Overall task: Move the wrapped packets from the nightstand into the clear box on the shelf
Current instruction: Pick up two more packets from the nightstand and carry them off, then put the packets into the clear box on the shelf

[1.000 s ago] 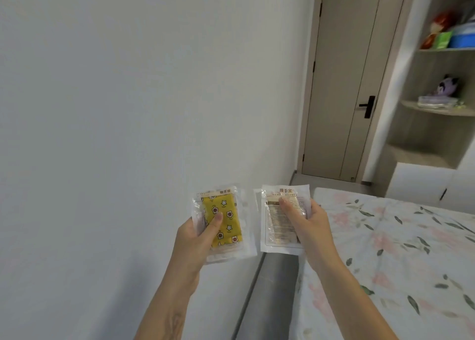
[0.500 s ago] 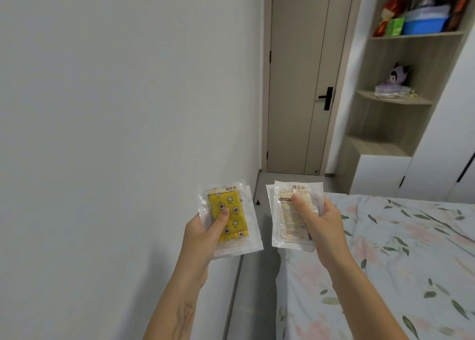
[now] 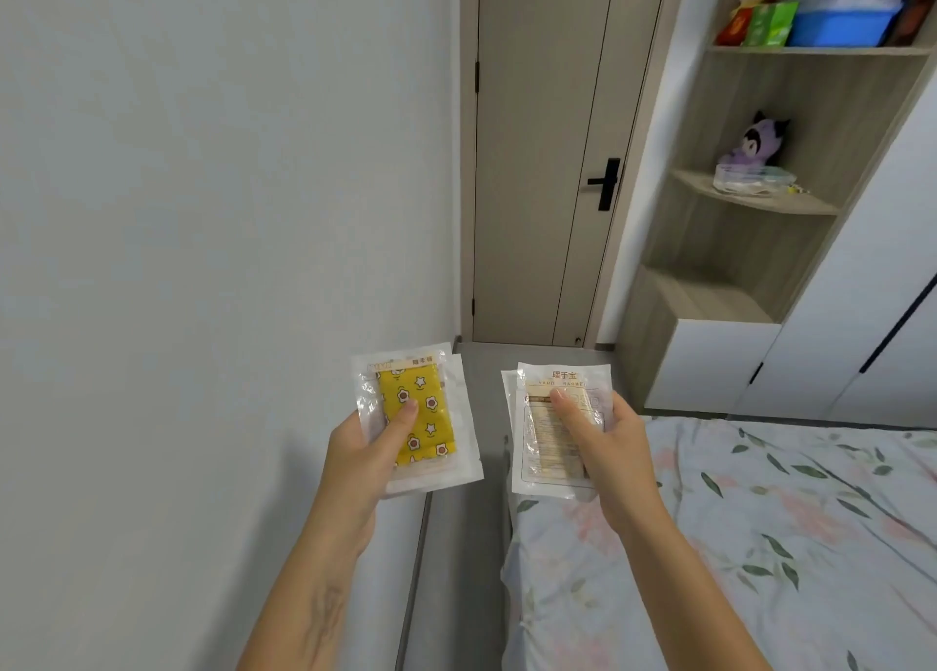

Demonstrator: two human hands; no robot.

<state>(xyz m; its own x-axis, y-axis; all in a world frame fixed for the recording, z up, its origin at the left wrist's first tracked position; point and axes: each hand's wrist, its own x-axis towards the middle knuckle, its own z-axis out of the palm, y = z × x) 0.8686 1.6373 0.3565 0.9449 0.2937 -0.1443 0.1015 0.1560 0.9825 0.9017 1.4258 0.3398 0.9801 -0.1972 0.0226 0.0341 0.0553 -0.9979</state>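
Note:
My left hand grips a clear-wrapped packet with a yellow star-and-flower pouch, thumb pressed on its front; another wrapper edge shows behind it. My right hand holds a white wrapped packet with printed text, thumb on top. Both are held out in front of me above the gap between wall and bed. A clear box sits on the middle shelf at the upper right, beside a purple plush toy. The nightstand is out of view.
A closed door with a black handle stands straight ahead. The wooden shelf unit's top level holds a blue bin and colourful items. A floral-sheeted bed fills the lower right. A bare wall runs along the left, with a narrow grey floor strip.
The view has swung right and moved forward: the door and shelf unit have shifted toward the centre and appear nearer. Both hands keep the same hold on their packets.

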